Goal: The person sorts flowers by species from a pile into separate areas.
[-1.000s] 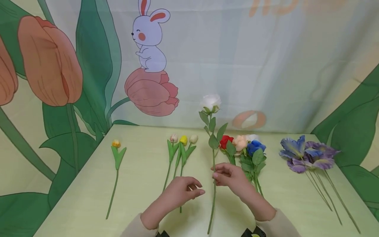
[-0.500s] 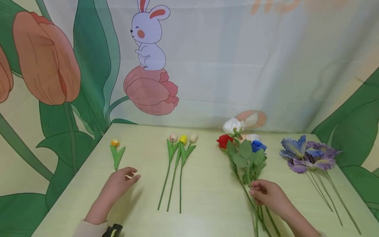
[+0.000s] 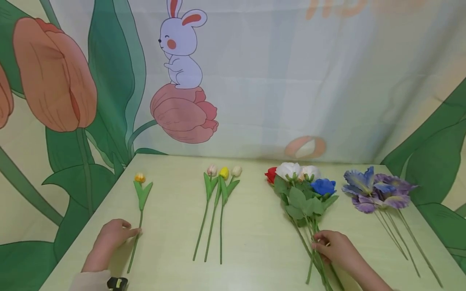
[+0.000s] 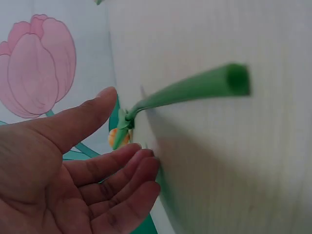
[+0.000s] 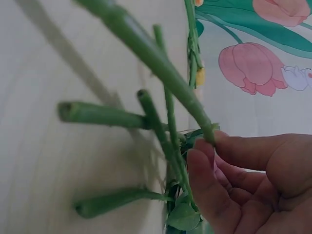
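On the left of the table lies a single yellow-orange tulip (image 3: 143,196). My left hand (image 3: 113,235) is beside its stem, thumb tip right at it in the head view. The left wrist view shows thumb and fingers apart, with the green stem (image 4: 195,88) beyond them. At the right, a white rose (image 3: 289,170) lies over a bunch with a red rose (image 3: 271,175) and a blue rose (image 3: 323,186). My right hand (image 3: 337,247) pinches the white rose's stem (image 5: 161,66) between thumb and index finger.
Between the hands lie a pink tulip (image 3: 212,170), a yellow tulip (image 3: 224,173) and a cream tulip (image 3: 236,171), side by side. Blue and purple irises (image 3: 378,190) with long thin stems lie at the far right. A printed cloth backdrop (image 3: 247,81) hangs behind the table (image 3: 171,226).
My right hand has carried the white rose from the middle to the right and lowered it onto the other roses. My left hand has moved left and down to the single tulip's stem.
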Demonstrator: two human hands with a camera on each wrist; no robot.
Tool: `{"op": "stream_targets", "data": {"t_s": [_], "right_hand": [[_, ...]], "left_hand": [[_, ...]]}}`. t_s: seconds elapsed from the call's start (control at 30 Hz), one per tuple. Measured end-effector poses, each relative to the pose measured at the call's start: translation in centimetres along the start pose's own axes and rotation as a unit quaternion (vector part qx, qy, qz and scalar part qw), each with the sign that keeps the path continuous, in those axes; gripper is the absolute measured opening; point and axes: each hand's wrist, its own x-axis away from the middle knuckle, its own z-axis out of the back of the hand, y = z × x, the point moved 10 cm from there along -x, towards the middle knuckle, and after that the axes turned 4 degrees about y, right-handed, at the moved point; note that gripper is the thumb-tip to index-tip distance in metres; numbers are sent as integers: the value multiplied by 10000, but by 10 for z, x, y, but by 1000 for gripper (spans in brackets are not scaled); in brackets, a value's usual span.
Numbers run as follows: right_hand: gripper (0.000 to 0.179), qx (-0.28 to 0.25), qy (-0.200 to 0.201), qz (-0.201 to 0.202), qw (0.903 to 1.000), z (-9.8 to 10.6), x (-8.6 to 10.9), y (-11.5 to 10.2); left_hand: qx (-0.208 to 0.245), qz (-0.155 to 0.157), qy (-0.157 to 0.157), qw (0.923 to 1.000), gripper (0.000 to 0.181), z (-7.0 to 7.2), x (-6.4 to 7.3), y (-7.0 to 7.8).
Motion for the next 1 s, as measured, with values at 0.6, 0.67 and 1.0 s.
{"op": "stream_targets", "data": {"t_s": [0.6, 0.67, 1.0], "right_hand": [[44, 11, -223, -30, 9997, 13, 3, 3], [47, -52, -223, -1, 9997, 18, 4, 0], [51, -709, -96, 227, 9972, 26, 9, -19]], "left_hand": [[574, 330, -126, 9977, 16, -11, -1, 4], [606, 337, -82, 9976, 15, -11, 0, 4], [616, 181, 93, 9979, 16, -11, 2, 7]]}}
